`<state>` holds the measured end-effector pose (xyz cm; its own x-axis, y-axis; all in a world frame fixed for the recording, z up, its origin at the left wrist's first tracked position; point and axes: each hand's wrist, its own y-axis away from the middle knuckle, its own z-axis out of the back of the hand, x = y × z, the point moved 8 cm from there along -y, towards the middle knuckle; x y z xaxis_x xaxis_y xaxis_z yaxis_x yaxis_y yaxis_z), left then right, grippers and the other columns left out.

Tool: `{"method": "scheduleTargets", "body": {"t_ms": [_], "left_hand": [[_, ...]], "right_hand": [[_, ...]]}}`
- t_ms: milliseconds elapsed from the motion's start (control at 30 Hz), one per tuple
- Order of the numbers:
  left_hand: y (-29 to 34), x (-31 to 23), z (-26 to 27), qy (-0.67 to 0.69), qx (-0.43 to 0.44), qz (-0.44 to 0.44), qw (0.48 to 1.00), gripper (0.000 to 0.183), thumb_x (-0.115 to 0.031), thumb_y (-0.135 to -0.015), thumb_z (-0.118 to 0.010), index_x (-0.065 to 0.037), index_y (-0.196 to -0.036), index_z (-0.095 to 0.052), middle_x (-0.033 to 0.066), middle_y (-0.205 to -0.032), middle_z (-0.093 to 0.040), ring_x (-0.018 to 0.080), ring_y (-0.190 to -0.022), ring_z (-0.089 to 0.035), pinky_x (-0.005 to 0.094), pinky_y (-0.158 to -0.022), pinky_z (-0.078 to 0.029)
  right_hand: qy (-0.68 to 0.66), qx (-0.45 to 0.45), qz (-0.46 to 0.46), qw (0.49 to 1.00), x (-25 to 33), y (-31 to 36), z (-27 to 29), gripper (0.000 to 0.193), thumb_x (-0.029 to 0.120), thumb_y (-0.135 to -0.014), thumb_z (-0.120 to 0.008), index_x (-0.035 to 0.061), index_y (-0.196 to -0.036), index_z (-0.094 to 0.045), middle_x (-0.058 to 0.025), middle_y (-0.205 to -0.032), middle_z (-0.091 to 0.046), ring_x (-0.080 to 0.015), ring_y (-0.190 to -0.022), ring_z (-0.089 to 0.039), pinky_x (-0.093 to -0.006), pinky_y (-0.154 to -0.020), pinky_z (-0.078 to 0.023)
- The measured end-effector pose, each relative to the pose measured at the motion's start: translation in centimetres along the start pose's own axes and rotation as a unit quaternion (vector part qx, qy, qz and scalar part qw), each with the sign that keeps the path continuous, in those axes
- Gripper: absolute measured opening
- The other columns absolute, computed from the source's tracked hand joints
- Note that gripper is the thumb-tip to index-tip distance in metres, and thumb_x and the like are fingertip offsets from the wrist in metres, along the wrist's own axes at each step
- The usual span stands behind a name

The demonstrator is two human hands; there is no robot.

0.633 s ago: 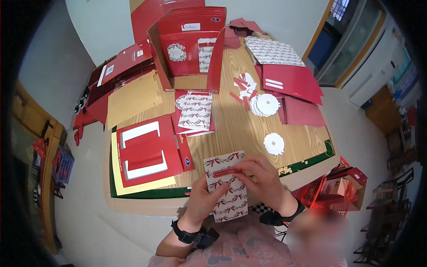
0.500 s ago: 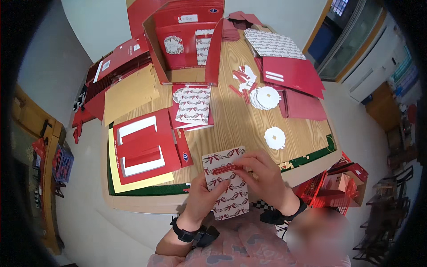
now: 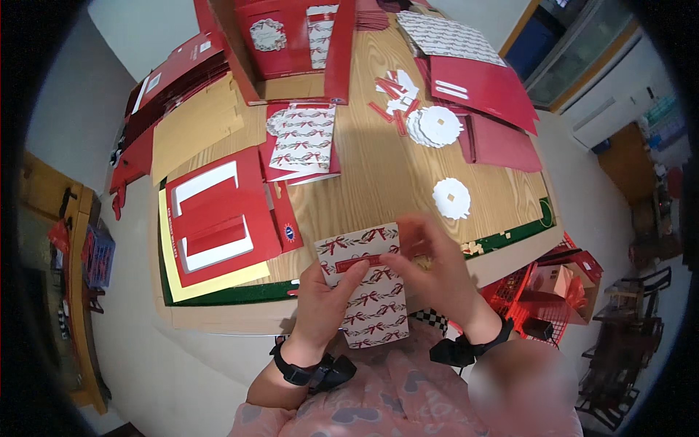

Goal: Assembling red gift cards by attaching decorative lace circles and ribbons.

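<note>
Near the table's front edge I hold a white folded card printed with red bows and green garlands, tilted upright toward me. A narrow red label strip lies across its upper part. My left hand grips the card's left edge, its thumb pressed on the front by the label. At the right edge is my right hand, its thumb on the label's right end and its fingers curled around the card's side, partly hidden. Beyond them, a white scalloped round tag with a small tan square lies on the table.
A stack of scalloped tags lies near loose red label strips. Red folders sit at right, and an open red display box stands at the back. Patterned cards and a red cut-out sheet lie left.
My right fingers have shifted from pinching over the label to the card's right edge, with the thumb at the label's end. The left thumb has moved up onto the label. The view has shifted slightly.
</note>
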<state>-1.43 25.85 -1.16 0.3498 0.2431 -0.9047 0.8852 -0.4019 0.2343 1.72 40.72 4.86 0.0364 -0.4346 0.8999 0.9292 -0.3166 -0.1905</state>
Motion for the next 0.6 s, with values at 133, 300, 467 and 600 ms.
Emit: {"method": "scheduleTargets", "body": {"t_ms": [133,300,467,600], "left_hand": [[-0.1,0.0,-0.9,-0.013,0.02,0.011,1.0,0.02,-0.007,-0.083,-0.061,0.001,-0.101,-0.059,0.0057,-0.092,-0.065,0.0094,-0.08,-0.059,0.0237,-0.07,-0.048],[0.0,-0.3,-0.2,-0.088,0.032,0.004,0.996,0.021,-0.006,-0.081,-0.062,0.001,-0.101,-0.059,0.0055,-0.091,-0.065,0.0089,-0.08,-0.059,0.0234,-0.07,-0.048],[0.1,-0.8,0.5,-0.053,0.014,-0.008,0.998,0.02,-0.006,-0.081,-0.063,0.001,-0.1,-0.06,0.0058,-0.09,-0.066,0.0091,-0.08,-0.06,0.0237,-0.07,-0.049],[0.2,-1.0,-0.1,-0.067,0.023,0.006,0.997,0.019,-0.006,-0.081,-0.063,0.002,-0.098,-0.06,0.006,-0.089,-0.066,0.0094,-0.078,-0.06,0.0241,-0.07,-0.049]], "right_hand": [[-0.159,0.145,-0.138,0.967,-3.3,0.7,-1.9,0.02,0.012,-0.084,-0.062,0.0004,-0.099,-0.056,-0.0057,-0.082,-0.061,-0.0105,-0.074,-0.058,-0.0264,-0.067,-0.046],[-0.078,0.159,-0.109,0.978,-3.5,-1.0,0.5,0.021,0.012,-0.084,-0.061,0.0009,-0.102,-0.057,-0.0065,-0.086,-0.062,-0.011,-0.077,-0.058,-0.0255,-0.069,-0.047],[0.304,-0.012,0.084,0.949,-6.0,-7.8,10.5,0.037,0.013,-0.073,-0.068,0.0019,-0.107,-0.057,-0.0182,-0.102,-0.059,-0.0327,-0.093,-0.057,-0.0379,-0.081,-0.045],[0.407,0.01,0.056,0.912,-9.3,-10.0,14.1,0.039,0.01,-0.071,-0.068,0.0017,-0.107,-0.056,-0.0197,-0.103,-0.059,-0.0346,-0.093,-0.057,-0.0387,-0.079,-0.046]]}}
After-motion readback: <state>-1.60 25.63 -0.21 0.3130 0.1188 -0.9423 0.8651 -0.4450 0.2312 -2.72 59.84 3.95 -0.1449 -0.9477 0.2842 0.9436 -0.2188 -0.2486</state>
